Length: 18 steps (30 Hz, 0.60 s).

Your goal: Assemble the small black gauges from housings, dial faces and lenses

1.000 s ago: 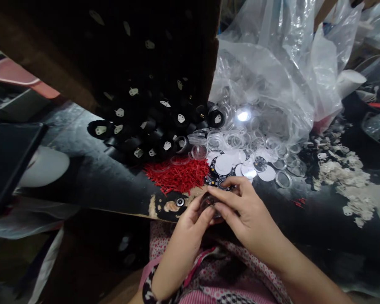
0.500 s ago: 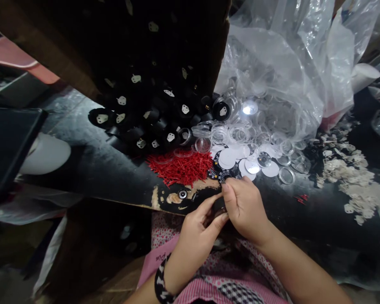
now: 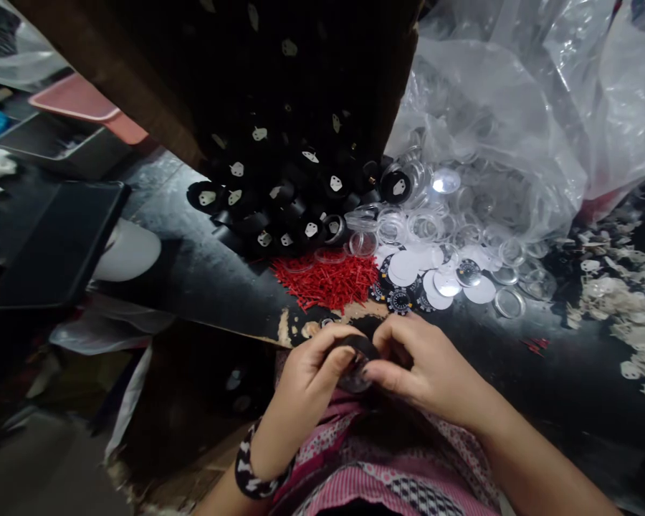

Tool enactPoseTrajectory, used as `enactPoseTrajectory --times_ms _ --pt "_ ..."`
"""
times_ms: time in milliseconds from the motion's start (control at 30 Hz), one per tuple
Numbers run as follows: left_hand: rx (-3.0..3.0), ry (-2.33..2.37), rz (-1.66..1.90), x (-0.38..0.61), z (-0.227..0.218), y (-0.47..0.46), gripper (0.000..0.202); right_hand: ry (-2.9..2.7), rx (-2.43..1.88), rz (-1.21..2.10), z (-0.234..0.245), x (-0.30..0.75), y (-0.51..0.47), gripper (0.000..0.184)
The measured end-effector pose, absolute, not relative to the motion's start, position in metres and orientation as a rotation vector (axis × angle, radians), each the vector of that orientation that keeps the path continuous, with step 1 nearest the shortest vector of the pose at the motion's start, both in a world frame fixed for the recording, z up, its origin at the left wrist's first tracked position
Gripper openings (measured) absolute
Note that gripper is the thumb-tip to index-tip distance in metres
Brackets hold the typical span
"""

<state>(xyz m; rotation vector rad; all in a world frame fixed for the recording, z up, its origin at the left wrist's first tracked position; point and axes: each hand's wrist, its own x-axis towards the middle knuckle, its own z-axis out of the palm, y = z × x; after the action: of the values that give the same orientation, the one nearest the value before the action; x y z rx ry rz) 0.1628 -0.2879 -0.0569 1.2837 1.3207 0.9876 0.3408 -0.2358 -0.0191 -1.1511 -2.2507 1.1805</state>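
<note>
Both my hands meet over my lap at the table's near edge. My left hand [image 3: 312, 365] and my right hand [image 3: 430, 365] pinch one small round black part with a clear cover [image 3: 356, 364] between their fingertips. Just beyond them lies a heap of thin red sticks [image 3: 330, 279]. To its right are printed round dial discs [image 3: 408, 276], some face down and white. A pile of small black round housings [image 3: 290, 208] spills from a dark box behind the sticks.
Clear plastic rings and caps [image 3: 435, 222] spill from a large clear plastic bag [image 3: 505, 129] at the back right. Whitish scraps [image 3: 618, 301] lie at the far right. A dark flat tray [image 3: 54, 244] and a pink tray [image 3: 86, 107] sit at the left.
The camera view has shifted, so everything sits further right in the picture. My hands have drawn slightly nearer to me, still working the same small round part between the fingertips.
</note>
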Motion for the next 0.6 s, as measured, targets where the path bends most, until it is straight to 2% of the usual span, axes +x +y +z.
enactPoseTrajectory --times_ms 100,200,433,533,600 --pt "1.406 1.360 0.989 0.155 -0.054 -0.288 0.035 -2.286 -1.191 1.315 -0.014 0.330 -0.239 0.028" --pt "1.471 1.404 0.979 0.154 -0.052 -0.290 0.036 -2.267 -1.185 1.350 -0.015 0.319 -0.243 0.030" --pt "1.504 1.443 1.115 0.149 -0.056 -0.303 0.040 -2.235 -1.038 1.174 -0.026 0.302 -0.255 0.027" --pt "1.501 1.657 0.949 0.119 -0.076 -0.326 0.046 -2.347 -1.015 1.307 -0.022 0.305 -0.253 0.023" --pt "1.487 1.900 0.834 0.090 -0.091 -0.344 0.043 -2.370 -1.026 1.395 -0.019 0.311 -0.249 0.016"
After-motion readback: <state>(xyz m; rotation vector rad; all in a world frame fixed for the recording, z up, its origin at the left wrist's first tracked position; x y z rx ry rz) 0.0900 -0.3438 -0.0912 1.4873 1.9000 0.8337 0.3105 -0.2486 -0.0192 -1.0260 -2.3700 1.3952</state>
